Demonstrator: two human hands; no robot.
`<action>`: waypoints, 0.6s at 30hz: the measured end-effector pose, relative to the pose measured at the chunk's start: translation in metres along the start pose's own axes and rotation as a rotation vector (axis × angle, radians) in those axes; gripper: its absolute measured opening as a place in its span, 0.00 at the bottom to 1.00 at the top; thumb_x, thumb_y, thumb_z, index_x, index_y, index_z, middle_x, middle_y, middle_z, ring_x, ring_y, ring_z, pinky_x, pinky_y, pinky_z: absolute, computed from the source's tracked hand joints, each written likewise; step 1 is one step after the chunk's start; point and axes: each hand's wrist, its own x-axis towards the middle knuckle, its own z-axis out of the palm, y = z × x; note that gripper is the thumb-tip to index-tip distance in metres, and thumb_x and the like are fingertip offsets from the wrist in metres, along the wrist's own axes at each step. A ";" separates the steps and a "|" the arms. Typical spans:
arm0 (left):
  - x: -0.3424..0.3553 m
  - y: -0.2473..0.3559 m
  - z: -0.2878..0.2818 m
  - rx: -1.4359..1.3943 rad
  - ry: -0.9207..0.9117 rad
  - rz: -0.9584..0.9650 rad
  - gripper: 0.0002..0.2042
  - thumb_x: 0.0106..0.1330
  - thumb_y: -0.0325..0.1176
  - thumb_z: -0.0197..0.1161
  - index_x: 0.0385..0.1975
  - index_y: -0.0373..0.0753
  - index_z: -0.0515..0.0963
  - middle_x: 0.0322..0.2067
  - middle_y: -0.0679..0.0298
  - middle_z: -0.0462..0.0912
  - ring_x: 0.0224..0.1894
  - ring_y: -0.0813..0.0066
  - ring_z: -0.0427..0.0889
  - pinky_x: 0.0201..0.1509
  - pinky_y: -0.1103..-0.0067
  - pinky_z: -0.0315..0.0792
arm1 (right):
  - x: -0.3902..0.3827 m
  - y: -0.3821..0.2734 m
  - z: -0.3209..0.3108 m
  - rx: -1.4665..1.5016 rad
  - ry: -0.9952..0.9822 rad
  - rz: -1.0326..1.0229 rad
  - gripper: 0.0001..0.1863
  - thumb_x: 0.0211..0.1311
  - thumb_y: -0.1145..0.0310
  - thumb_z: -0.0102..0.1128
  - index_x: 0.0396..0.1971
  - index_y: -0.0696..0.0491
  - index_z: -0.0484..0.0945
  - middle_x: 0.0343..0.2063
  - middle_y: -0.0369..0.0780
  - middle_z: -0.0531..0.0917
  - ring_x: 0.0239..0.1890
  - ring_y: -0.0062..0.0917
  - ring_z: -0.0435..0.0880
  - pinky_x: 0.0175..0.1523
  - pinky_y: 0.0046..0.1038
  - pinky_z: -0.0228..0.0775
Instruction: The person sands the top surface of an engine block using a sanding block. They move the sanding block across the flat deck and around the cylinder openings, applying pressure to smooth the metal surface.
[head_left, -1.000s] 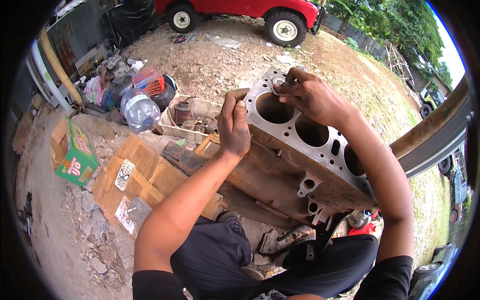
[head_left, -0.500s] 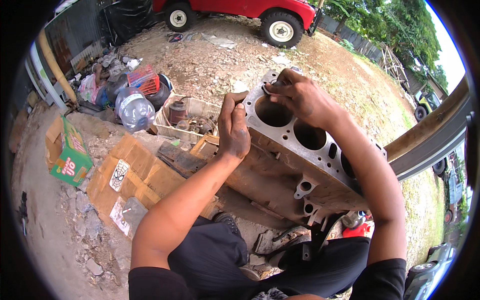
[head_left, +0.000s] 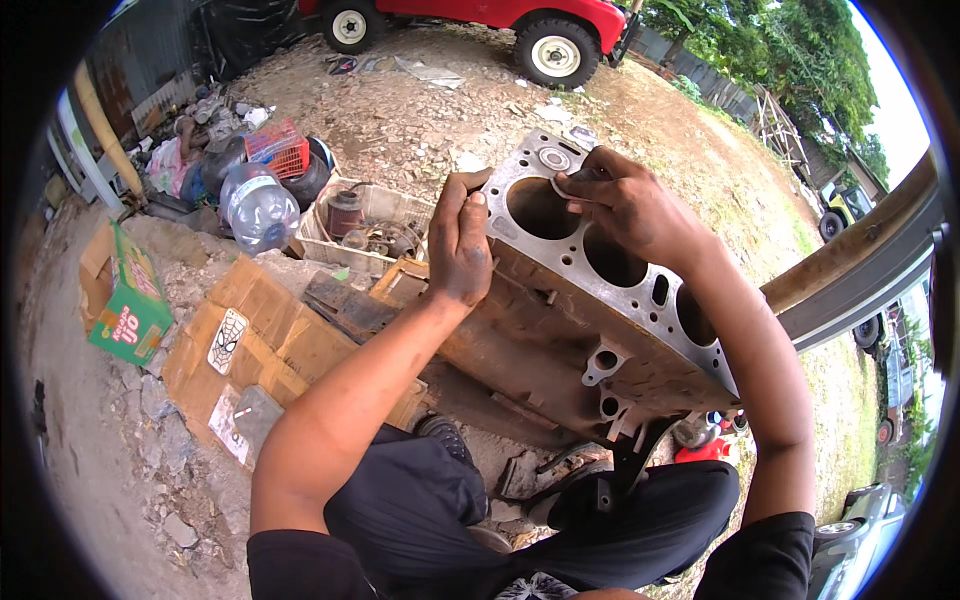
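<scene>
A large engine block (head_left: 560, 330) with a rusty brown side and a bare grey top face stands in front of me. Several round cylinder bores open in that face. My left hand (head_left: 462, 245) is closed round the near left corner of the block, thumb up. My right hand (head_left: 625, 205) is pinched at the rim of the far bore (head_left: 543, 208); a thin, small piece seems to sit between its fingertips, its kind unclear. Just beyond those fingers, a small round disc-shaped thing (head_left: 555, 158) lies on the top face at the far end.
Flattened cardboard (head_left: 270, 345) lies on the ground to the left, near a green carton (head_left: 130, 310). Behind it are a white crate (head_left: 350, 253) of greasy parts, a large clear bottle (head_left: 260, 210) and a red basket (head_left: 280, 150). A red vehicle (head_left: 470, 12) stands at the back.
My right hand has shifted slightly right and nearer along the bore rim, uncovering the round disc-shaped thing. My left hand stays at the block's corner. The whole view has shifted a little.
</scene>
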 end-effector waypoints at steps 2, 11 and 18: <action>-0.001 -0.004 0.008 -0.047 0.043 -0.001 0.17 0.83 0.37 0.44 0.56 0.33 0.77 0.39 0.64 0.77 0.41 0.77 0.73 0.49 0.74 0.71 | 0.005 0.002 0.000 0.022 0.006 -0.012 0.16 0.78 0.58 0.63 0.57 0.48 0.89 0.45 0.45 0.83 0.46 0.43 0.89 0.51 0.44 0.81; 0.005 0.001 -0.015 -0.052 -0.138 -0.001 0.19 0.86 0.40 0.49 0.63 0.34 0.77 0.44 0.59 0.86 0.46 0.74 0.80 0.56 0.73 0.75 | 0.011 0.055 0.026 0.167 0.508 0.236 0.19 0.82 0.57 0.61 0.61 0.51 0.88 0.48 0.46 0.88 0.47 0.38 0.89 0.55 0.38 0.80; 0.006 0.026 -0.027 -0.054 -0.255 -0.153 0.23 0.84 0.38 0.44 0.68 0.30 0.74 0.61 0.54 0.81 0.66 0.68 0.78 0.75 0.69 0.68 | 0.018 0.069 0.023 0.688 0.548 0.730 0.30 0.80 0.41 0.59 0.65 0.50 0.86 0.43 0.36 0.91 0.39 0.19 0.81 0.44 0.27 0.75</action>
